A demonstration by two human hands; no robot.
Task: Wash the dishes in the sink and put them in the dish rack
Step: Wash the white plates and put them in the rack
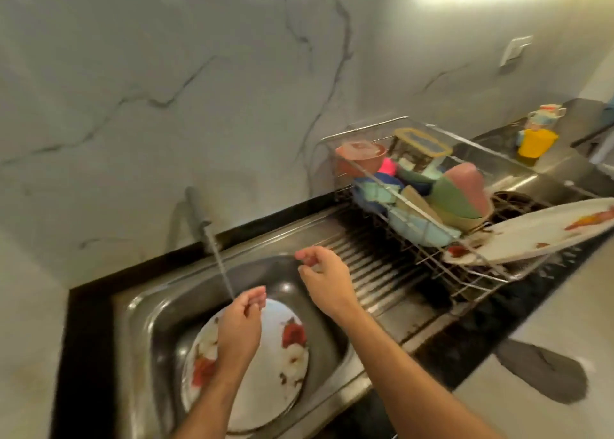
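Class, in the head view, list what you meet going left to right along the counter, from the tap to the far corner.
Tap → left hand → right hand → dish rack → yellow cup.

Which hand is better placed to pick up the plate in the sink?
Probably left. The left hand hovers empty directly over the floral plate in the sink, under the water stream. The right hand is empty too, but sits off toward the drainboard.
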